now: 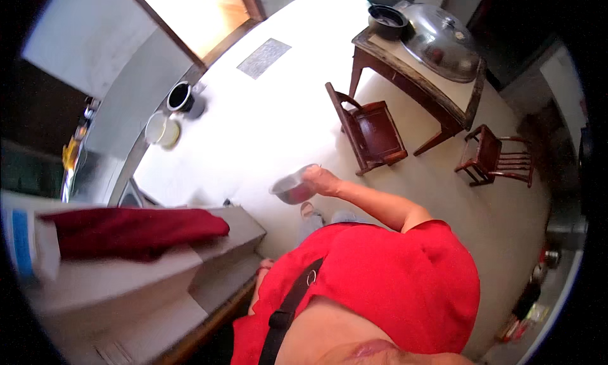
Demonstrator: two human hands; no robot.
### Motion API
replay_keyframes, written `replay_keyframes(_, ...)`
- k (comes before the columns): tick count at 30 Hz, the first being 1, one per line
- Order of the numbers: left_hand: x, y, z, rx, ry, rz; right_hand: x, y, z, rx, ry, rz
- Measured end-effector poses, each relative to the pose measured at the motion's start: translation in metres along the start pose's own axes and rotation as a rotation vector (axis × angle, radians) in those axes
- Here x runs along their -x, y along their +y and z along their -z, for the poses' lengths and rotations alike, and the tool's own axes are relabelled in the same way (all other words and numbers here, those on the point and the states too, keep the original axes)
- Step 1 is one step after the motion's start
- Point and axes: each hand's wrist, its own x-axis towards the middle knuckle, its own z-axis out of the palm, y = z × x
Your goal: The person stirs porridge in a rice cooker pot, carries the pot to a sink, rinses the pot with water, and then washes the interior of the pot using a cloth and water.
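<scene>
— Bowl (291, 189), the small metal one: where is it?
— In the right hand (321, 180), held out over the pale floor (272, 112), fingers clasped on its right rim.
— And the left hand (264, 264)?
— Low by the red shirt (380, 283), mostly hidden; I cannot tell its grip.
— Anything nearby?
— A dark wooden chair (370, 132) farther off, a table (415, 74) with a big metal lid (441, 42) beyond.

A pale floor (272, 118) is carrying two dark wooden chairs, one near the middle (370, 134) and one further right (494, 156), together with a wooden table (418, 80). The table is bearing a large domed metal lid (440, 42) and a dark pot (387, 20) just beside it. A grey counter (158, 270) at the lower left is supporting a dark red cloth (133, 232), while two pots are standing on the floor by the wall, one dark (180, 98) and one pale (162, 129).
</scene>
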Motion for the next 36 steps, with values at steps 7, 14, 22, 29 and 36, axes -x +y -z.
replay_keyframes(7,-0.123,0.262,0.249,0.143,0.173,-0.231,-0.092,0.061,0.096,-0.193,0.517,-0.407)
replay_keyframes(14,-0.197,0.394,0.309,0.488,0.0,-0.188,-0.147,0.15,0.171,-0.078,0.84,-0.551)
replay_keyframes(22,-0.241,0.53,0.366,0.429,-0.261,0.029,-0.189,0.23,0.225,0.071,0.928,-0.801)
replay_keyframes(29,-0.357,0.729,0.422,0.295,-0.453,-0.14,-0.206,0.273,0.223,0.214,1.071,-0.988)
replay_keyframes(36,-0.327,0.972,0.381,-0.018,-0.878,-0.482,-0.239,0.261,0.218,0.316,1.244,-1.264)
